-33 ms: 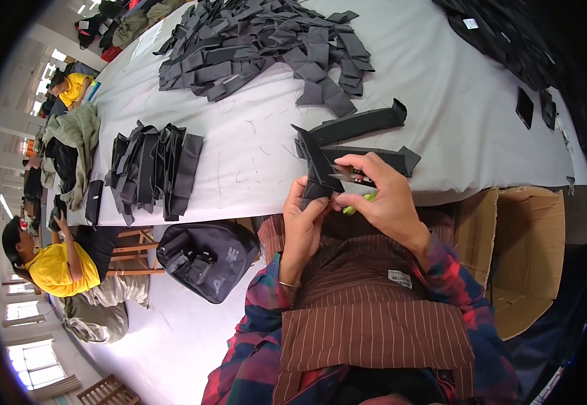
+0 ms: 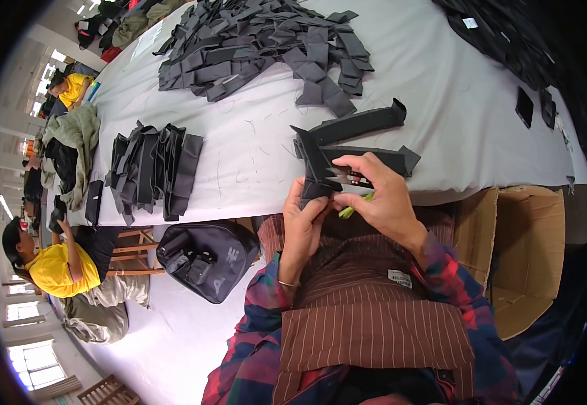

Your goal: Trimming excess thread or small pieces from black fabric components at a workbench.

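I see my left hand (image 2: 305,223) pinching the lower end of a dark fabric strip (image 2: 317,165), which stands up from my fingers at the near edge of the grey surface (image 2: 253,135), its pointed tip leaning up and to the left. My right hand (image 2: 381,192) is curled around a small pair of snips (image 2: 351,179) with a yellow-green handle, the blades lying against the strip just beside my left thumb. Two longer dark pieces (image 2: 361,121) lie flat on the surface just behind my hands, one above the other. Further back, a loose heap of dark cut pieces (image 2: 260,47) spreads across the surface, and to the left a tidier stack of folded strips (image 2: 155,169) lies near the edge. A black bag (image 2: 206,260) rests on the floor to the left of my lap, and an open cardboard box (image 2: 523,250) stands to my right. A person in a yellow shirt (image 2: 64,266) sits low at the far left.
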{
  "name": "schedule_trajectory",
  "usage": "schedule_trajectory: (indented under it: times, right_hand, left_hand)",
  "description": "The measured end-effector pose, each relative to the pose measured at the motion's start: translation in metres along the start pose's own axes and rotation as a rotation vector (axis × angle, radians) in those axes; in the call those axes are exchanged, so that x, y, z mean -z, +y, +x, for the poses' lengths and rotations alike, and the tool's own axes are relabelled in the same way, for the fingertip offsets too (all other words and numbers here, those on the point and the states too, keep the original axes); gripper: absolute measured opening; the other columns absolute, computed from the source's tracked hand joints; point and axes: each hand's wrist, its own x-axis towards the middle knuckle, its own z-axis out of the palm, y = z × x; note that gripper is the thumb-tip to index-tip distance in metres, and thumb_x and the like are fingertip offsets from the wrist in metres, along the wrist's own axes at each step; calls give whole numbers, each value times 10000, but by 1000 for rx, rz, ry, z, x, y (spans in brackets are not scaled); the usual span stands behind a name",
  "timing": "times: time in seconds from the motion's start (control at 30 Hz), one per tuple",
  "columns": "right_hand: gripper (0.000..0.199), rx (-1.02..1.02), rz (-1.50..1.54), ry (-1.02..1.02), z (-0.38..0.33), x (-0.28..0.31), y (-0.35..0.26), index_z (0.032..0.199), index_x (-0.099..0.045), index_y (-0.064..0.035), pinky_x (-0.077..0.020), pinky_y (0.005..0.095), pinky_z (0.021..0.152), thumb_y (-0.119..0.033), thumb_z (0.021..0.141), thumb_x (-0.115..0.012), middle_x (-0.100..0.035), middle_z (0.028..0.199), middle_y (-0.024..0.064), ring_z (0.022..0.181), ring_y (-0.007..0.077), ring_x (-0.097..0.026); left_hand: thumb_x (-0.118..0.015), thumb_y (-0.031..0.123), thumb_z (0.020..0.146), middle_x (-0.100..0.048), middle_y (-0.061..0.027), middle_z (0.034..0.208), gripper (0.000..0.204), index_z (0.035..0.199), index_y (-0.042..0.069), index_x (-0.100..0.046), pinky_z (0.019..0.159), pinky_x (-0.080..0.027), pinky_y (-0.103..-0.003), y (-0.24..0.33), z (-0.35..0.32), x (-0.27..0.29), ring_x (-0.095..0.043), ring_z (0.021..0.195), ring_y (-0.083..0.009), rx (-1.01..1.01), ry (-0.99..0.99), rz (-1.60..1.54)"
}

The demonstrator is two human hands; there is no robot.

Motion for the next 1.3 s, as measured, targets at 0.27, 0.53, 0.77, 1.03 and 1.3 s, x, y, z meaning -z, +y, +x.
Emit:
schedule_trajectory:
  times: [0.27, 0.53, 0.77, 1.03, 1.3]
  right_hand:
    - [255, 49, -2, -12, 4, -8, 9, 920, -680, -89, -481, 317, 581, 16, 691, -643, -625, 775, 62, 671, 236, -621]
    - [306, 85, 101, -45, -5, -12, 20, 932, -671, -58, -504, 289, 618, 88, 670, -615, -661, 837, 79, 718, 212, -646]
    - [229, -247, 443, -93, -9, -15, 12, 974, -659, -37, -493, 255, 688, 15, 752, -681, -640, 849, 65, 742, 161, -620]
    - [289, -12, 85, -165, -22, -19, 10, 880, -664, -82, -471, 254, 651, 96, 653, -656, -514, 879, 58, 725, 181, -559]
    - [385, 294, 5, -116, -27, -10, 22, 830, -681, -87, -487, 263, 527, 161, 553, -579, -598, 1064, 69, 618, 148, -563]
  left_hand:
    - [-523, 138, 896, -623, -120, 1051, 401, 1258, -15, -451, 831, -486, -305, -4, -8, 8, -618, 931, -181, 125, -241, 69]
    - [-612, 182, 909, -577, -109, 1203, 423, 1263, 1, -467, 921, -497, -326, 0, 3, 23, -590, 1086, -172, 28, -77, 122]
    - [-565, 79, 922, -667, -105, 999, 186, 1090, -1, -575, 786, -550, -282, 10, 15, 35, -666, 869, -153, 18, -36, 16]
    - [-589, -10, 900, -652, -85, 984, 152, 1047, 11, -558, 785, -525, -247, 4, 14, 25, -639, 872, -127, 13, -6, -20]
    - [-599, -19, 882, -603, -129, 1129, 431, 1270, 18, -416, 825, -521, -276, 31, 4, 3, -621, 968, -185, 195, -152, -304]
